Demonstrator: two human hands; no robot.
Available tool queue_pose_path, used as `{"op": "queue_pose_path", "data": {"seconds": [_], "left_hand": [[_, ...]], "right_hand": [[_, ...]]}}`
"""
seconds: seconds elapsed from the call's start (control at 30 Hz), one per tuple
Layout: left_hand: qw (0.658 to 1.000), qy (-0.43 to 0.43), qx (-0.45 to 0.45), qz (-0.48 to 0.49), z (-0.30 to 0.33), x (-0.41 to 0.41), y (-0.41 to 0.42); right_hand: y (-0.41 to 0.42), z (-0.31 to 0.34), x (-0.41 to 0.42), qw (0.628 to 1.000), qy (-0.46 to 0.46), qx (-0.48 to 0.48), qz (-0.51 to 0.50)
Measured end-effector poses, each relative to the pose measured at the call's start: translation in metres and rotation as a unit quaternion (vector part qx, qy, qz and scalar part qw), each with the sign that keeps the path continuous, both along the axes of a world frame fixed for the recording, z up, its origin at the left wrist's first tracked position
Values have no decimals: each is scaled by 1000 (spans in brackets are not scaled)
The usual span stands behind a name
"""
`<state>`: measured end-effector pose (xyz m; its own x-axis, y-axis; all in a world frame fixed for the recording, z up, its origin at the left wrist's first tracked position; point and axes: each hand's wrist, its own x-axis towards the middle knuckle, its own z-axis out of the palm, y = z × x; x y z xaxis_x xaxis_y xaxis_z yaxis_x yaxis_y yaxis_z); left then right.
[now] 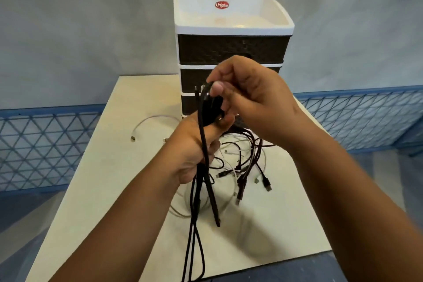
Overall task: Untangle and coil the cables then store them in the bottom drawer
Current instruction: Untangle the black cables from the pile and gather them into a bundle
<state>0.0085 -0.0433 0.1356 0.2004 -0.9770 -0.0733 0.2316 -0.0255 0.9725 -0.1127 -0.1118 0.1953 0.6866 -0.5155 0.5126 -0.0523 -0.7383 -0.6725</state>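
Here, my left hand [194, 155] is raised above the table [96, 178], fingers curled round a bundle of black cable [203, 144] that runs nearly upright through my fist. Its long axis is vertical: the loose strands hang down toward me past the table's near edge, and the folded top rises just above my left thumb. My right hand [247, 96] sits directly over that top, nearer the fold than the left, thumb and forefinger pinching the bend of the cable as if laying on another turn. So the next loop, I judge, is made by the right hand drawing slack upward while the left stays as the anchor.

Below and just behind my hands lies the tangle of cables [242, 162], black, dark red and white strands crossed over one another, plugs splayed toward the right. A separate white cable [151, 121] curves alone to the left, well apart. The drawer unit [231, 52] stands at the far end of the table; its bottom drawer [190, 104], mostly hidden behind my hands, looks closed.
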Motion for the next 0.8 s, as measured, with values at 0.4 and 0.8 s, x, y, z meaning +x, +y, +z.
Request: {"op": "queue_pose_path", "data": {"seconds": [0.4,0.8], "left_hand": [[999,10,-38,14,6,15,-4],[974,133,-185,17,56,54,14]], "right_hand": [[4,-104,-8,978,-132,97,-126],[-27,-154,-47,945,296,-17,-140]]}}
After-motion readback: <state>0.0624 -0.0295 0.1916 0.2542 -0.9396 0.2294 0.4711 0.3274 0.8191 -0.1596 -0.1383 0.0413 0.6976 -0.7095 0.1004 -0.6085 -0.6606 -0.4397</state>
